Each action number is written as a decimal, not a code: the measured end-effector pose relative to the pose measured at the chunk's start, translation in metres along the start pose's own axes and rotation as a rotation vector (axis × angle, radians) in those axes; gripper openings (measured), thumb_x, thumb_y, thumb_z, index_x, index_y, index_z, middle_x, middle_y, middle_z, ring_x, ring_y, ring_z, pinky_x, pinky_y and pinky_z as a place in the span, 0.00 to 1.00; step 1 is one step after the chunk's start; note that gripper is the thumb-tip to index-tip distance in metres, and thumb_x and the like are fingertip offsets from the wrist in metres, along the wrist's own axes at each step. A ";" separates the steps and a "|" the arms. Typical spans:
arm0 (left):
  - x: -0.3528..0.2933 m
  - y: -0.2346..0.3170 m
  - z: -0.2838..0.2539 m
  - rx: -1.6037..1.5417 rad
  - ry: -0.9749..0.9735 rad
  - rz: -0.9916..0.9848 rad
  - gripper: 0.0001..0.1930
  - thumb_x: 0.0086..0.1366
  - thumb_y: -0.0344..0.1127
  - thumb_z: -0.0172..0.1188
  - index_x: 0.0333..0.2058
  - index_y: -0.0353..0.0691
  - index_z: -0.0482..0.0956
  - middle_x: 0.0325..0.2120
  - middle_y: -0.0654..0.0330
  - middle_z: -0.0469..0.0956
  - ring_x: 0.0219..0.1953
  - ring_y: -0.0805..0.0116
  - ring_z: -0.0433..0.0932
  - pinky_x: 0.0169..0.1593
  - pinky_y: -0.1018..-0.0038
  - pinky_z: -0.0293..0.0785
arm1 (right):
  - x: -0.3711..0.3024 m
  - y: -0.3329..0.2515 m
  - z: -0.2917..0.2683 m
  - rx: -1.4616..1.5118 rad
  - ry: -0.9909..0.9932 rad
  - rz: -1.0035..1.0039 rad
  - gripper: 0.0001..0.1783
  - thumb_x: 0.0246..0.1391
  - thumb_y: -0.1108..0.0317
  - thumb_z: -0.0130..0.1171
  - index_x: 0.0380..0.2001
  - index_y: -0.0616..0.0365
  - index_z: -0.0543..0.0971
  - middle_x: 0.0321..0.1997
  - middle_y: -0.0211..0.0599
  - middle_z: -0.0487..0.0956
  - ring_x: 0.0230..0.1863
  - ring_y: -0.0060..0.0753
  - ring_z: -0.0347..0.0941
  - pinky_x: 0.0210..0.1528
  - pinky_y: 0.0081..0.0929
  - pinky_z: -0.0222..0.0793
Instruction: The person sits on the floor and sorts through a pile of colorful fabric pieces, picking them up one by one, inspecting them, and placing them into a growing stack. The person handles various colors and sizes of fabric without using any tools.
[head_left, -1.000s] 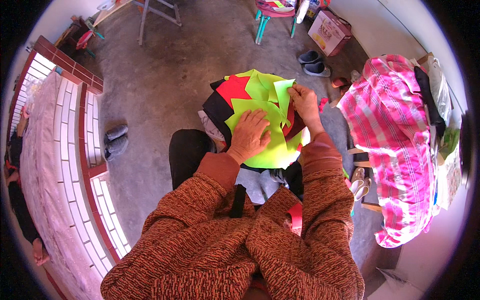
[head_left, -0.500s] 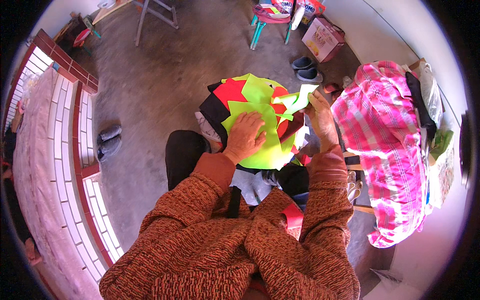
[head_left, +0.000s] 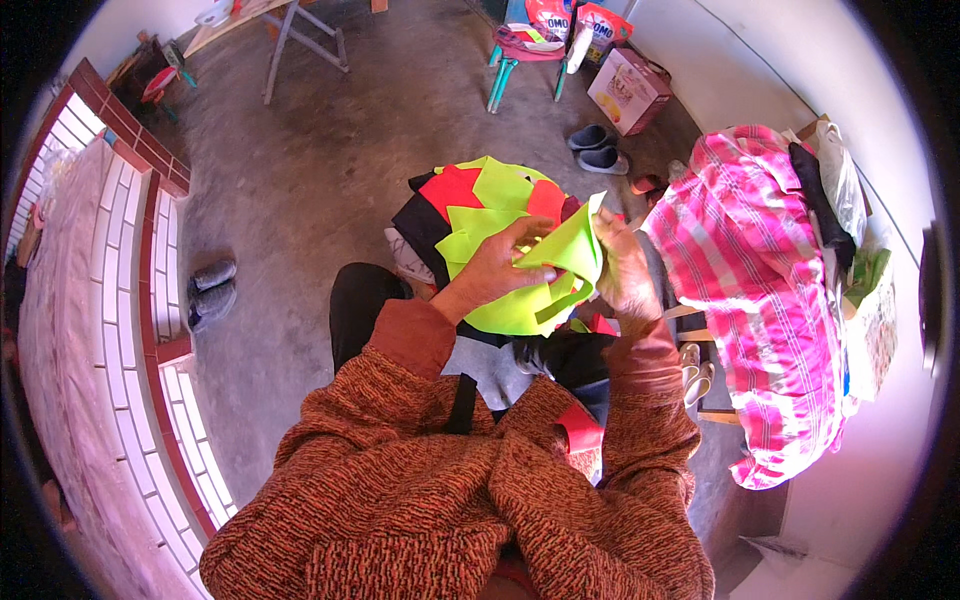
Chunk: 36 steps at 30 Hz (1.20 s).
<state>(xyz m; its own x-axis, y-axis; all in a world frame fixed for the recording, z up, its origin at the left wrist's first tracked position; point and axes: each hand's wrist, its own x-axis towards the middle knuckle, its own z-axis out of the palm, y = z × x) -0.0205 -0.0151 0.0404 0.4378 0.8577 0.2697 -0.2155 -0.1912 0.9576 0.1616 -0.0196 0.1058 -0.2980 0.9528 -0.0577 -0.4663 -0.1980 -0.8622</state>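
The green cloth (head_left: 480, 314) is lying at 12 o'clock from the jacket (head_left: 450, 480), red cloth (head_left: 452, 187) showing at its 11 o'clock. The right hand (head_left: 625, 268) is grasping its raised flap; the left hand (head_left: 492, 272) is touching it, but whether that grip is clenching, I cannot tell. Plaid cloth (head_left: 745, 235) is draping at 3 o'clock.

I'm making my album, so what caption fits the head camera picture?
Left hand and right hand on bright green cloth, red cloth and black cloth beside it.
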 end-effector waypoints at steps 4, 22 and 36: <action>0.000 -0.015 -0.013 0.484 0.231 0.033 0.15 0.56 0.25 0.55 0.44 0.39 0.77 0.32 0.57 0.81 0.36 0.72 0.79 0.42 0.74 0.73 | -0.014 0.019 -0.019 -0.123 0.096 0.060 0.13 0.60 0.63 0.53 0.42 0.61 0.73 0.27 0.29 0.77 0.17 0.18 0.68 0.19 0.15 0.65; 0.101 0.052 -0.041 1.132 0.306 0.713 0.16 0.44 0.24 0.58 0.35 0.44 0.79 0.31 0.58 0.80 0.38 0.60 0.79 0.46 0.62 0.68 | -0.071 0.066 -0.099 0.082 0.504 -0.047 0.09 0.61 0.62 0.50 0.32 0.55 0.69 0.19 0.27 0.67 0.12 0.18 0.56 0.15 0.17 0.52; 0.045 -0.052 -0.123 1.729 -0.058 0.508 0.08 0.54 0.32 0.53 0.34 0.46 0.78 0.41 0.62 0.78 0.56 0.64 0.68 0.62 0.50 0.52 | -0.106 0.096 -0.115 0.246 0.508 -0.177 0.08 0.59 0.64 0.54 0.35 0.55 0.70 0.23 0.30 0.69 0.16 0.18 0.58 0.17 0.16 0.54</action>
<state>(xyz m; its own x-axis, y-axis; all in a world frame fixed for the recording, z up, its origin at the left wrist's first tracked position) -0.0968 0.0921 -0.0096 0.6612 0.5540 0.5059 0.7173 -0.6644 -0.2099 0.2441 -0.1131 -0.0293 0.2096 0.9550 -0.2100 -0.6704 -0.0160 -0.7418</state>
